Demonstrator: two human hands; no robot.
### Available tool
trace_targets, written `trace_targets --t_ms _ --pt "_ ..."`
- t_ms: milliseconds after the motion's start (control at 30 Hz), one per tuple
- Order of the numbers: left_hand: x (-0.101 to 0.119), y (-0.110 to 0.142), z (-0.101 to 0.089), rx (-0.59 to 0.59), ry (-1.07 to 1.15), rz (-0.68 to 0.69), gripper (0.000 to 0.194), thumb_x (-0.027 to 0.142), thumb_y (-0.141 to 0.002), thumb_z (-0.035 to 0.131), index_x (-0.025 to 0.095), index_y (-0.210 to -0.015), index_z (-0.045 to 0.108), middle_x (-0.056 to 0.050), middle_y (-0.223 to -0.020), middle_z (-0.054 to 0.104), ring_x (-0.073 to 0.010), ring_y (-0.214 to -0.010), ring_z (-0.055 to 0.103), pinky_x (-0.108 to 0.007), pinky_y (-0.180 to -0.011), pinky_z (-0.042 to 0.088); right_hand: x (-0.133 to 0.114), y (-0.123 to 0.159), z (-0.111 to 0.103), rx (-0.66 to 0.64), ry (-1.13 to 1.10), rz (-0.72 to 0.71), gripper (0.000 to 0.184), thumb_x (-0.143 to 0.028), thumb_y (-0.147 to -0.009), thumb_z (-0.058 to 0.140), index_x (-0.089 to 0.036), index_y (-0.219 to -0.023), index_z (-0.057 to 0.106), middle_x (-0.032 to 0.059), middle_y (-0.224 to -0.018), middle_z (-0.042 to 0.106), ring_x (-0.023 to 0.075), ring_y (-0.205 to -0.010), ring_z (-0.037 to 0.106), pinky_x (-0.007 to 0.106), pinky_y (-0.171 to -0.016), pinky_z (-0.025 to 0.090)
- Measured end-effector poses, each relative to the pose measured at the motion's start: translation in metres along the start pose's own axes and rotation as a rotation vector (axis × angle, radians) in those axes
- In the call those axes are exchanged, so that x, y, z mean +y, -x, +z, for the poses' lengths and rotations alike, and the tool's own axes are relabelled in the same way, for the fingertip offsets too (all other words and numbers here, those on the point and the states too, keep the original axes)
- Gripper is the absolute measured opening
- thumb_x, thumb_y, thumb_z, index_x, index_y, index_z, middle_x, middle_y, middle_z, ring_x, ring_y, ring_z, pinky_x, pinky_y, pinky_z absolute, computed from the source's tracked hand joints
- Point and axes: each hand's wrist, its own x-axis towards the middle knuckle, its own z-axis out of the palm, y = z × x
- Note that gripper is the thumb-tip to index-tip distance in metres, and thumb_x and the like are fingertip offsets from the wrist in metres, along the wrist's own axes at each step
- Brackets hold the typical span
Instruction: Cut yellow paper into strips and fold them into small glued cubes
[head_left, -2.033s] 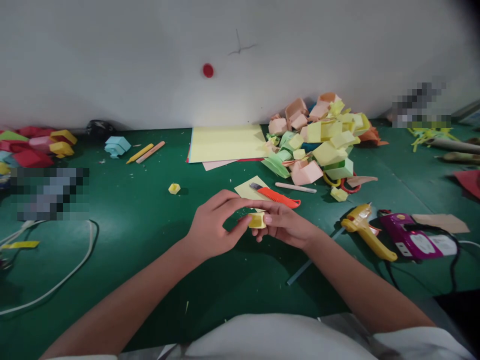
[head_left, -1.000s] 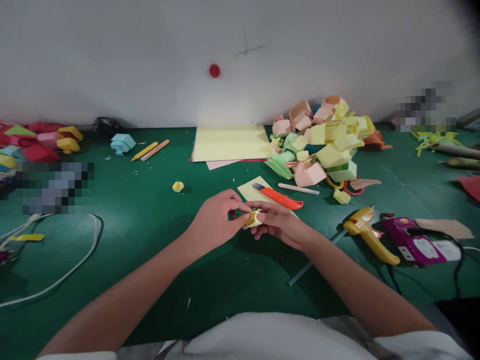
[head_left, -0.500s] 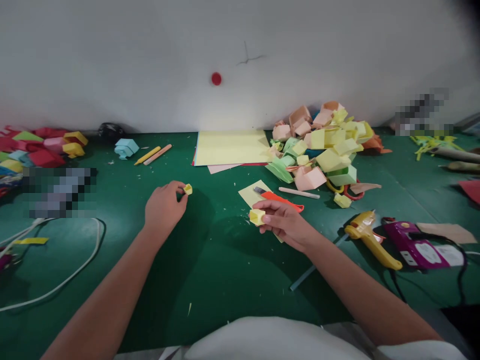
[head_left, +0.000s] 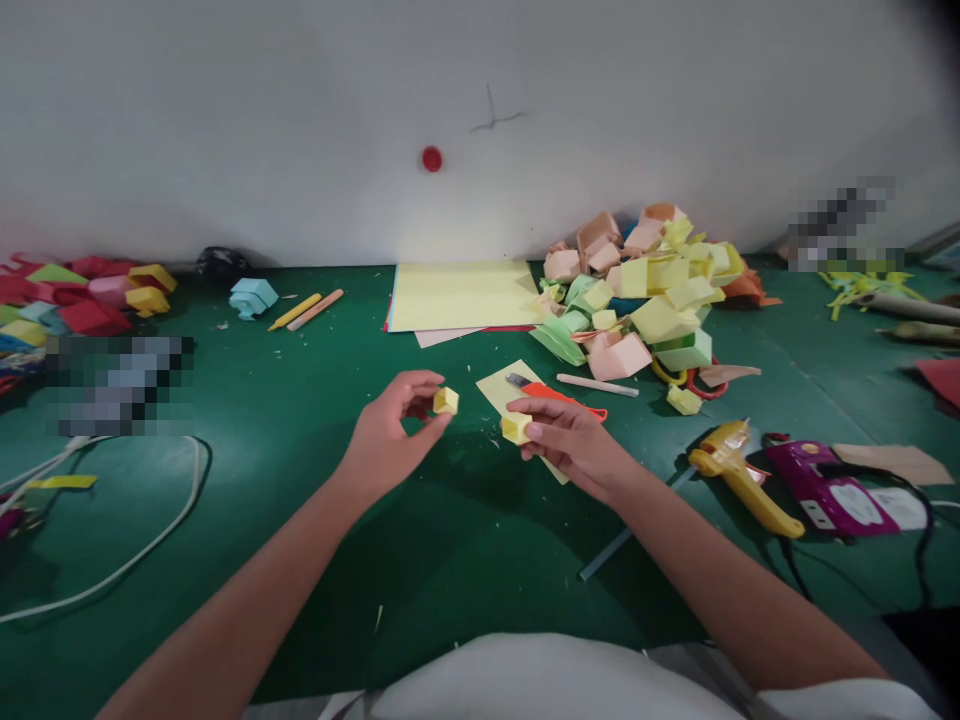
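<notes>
Between the thumb and fingers of my left hand [head_left: 394, 425] is a small yellow paper box [head_left: 446, 402], its hollow side partly showing. My right hand [head_left: 574, 445] pinches a second yellow paper box [head_left: 515, 428], with its open side turned to the left. The two boxes are apart, held above the green table [head_left: 450, 560]. Under and behind my right hand lie a pale yellow paper piece [head_left: 495, 385] and an orange-handled cutter [head_left: 562, 398]. A pale pink pen [head_left: 598, 385] rests just beyond them.
A heap of folded paper pieces [head_left: 660, 290] lies at the back right, beside a stack of paper sheets [head_left: 465, 297]. To the right are scissors [head_left: 709, 388], a yellow glue gun [head_left: 739, 475] and a purple power box [head_left: 840, 490]. A white cable [head_left: 187, 500] loops at left.
My left hand has moved right with its small yellow box, closer to the other one, and the box has turned. My right hand has barely moved.
</notes>
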Motion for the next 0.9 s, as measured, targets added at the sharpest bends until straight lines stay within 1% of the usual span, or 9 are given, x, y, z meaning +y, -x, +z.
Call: trace_targets --t_ms 100,167,233,300,433,533,633,767,900 --pt "0.013 0.007 0.013 -0.102 0.269 -0.023 0.033 0.039 -0.085 0.072 0.021 -0.112 0.065 -0.007 -0.103 0.073 -0.0203 -0.093 0.071 -0.034 -0.083 0.06 -0.002 0.002 0.002 -0.004 0.041 -0.039 0.029 -0.036 -0.079 0.083 -0.027 -0.106 0.079 0.002 -0.096 0.068 0.0113 -0.073 0.063 0.026 -0.067 0.06" --pt "0.017 0.01 0.017 -0.126 0.353 -0.047 0.033 0.039 -0.083 0.075 0.02 -0.108 0.066 -0.007 -0.1 0.073 -0.0206 -0.091 0.071 -0.034 -0.082 0.06 -0.002 0.003 0.002 -0.013 0.078 -0.071 0.027 -0.037 -0.082 0.08 -0.026 -0.107 0.079 0.004 -0.105 0.067 0.0131 -0.078 0.062 0.027 -0.068 0.059" --pt "0.017 0.012 0.018 -0.124 0.377 -0.062 0.036 0.038 -0.082 0.076 0.021 -0.111 0.064 -0.007 -0.099 0.072 -0.0205 -0.091 0.071 -0.033 -0.08 0.06 -0.003 0.004 0.002 -0.024 0.105 -0.104 0.027 -0.037 -0.082 0.079 -0.026 -0.107 0.079 0.0052 -0.112 0.065 0.0151 -0.084 0.061 0.027 -0.068 0.058" --pt "0.017 0.014 0.018 -0.136 0.381 -0.064 0.038 0.036 -0.083 0.075 0.022 -0.115 0.06 -0.005 -0.095 0.071 -0.0189 -0.087 0.07 -0.032 -0.078 0.059 -0.003 0.008 0.003 -0.048 0.144 -0.155 0.031 -0.037 -0.083 0.078 -0.027 -0.112 0.076 0.005 -0.109 0.063 0.0166 -0.086 0.059 0.028 -0.069 0.057" --pt "0.016 0.019 0.018 -0.267 0.407 -0.002 0.027 0.033 -0.088 0.071 0.023 -0.108 0.058 -0.002 -0.093 0.066 -0.0147 -0.082 0.065 -0.028 -0.076 0.055 -0.009 0.018 0.006 -0.186 0.41 -0.299 0.046 -0.032 -0.091 0.071 -0.033 -0.136 0.06 0.0025 -0.103 0.06 0.0166 -0.089 0.059 0.032 -0.081 0.054" --pt "0.017 0.02 0.02 -0.336 0.443 0.022 0.019 0.034 -0.09 0.069 0.021 -0.102 0.06 -0.002 -0.094 0.062 -0.0129 -0.08 0.061 -0.026 -0.074 0.053 -0.013 0.024 0.009 -0.288 0.596 -0.329 0.049 -0.029 -0.093 0.069 -0.033 -0.139 0.057 0.0029 -0.105 0.062 0.016 -0.088 0.06 0.033 -0.083 0.053" --pt "0.019 0.02 0.022 -0.345 0.533 -0.035 0.023 0.038 -0.087 0.072 0.02 -0.096 0.061 -0.001 -0.087 0.061 -0.0122 -0.074 0.059 -0.025 -0.067 0.052 -0.014 0.026 0.013 -0.321 0.66 -0.348 0.05 -0.027 -0.092 0.069 -0.031 -0.14 0.058 0.0045 -0.11 0.065 0.0163 -0.087 0.06 0.033 -0.081 0.054" --pt "0.02 0.019 0.024 -0.329 0.641 -0.119 0.031 0.041 -0.08 0.078 0.018 -0.089 0.061 -0.001 -0.079 0.06 -0.0115 -0.067 0.056 -0.025 -0.061 0.05 -0.012 0.024 0.014 -0.324 0.628 -0.356 0.052 -0.028 -0.092 0.069 -0.03 -0.142 0.057 0.0046 -0.107 0.066 0.0174 -0.089 0.062 0.034 -0.082 0.054" --pt "0.02 0.02 0.025 -0.324 0.658 -0.12 0.028 0.038 -0.081 0.078 0.018 -0.088 0.061 0.0 -0.078 0.058 -0.0101 -0.066 0.055 -0.023 -0.06 0.048 -0.011 0.024 0.013 -0.361 0.586 -0.354 0.05 -0.027 -0.091 0.071 -0.03 -0.139 0.059 0.0039 -0.105 0.068 0.0174 -0.091 0.063 0.034 -0.083 0.054"
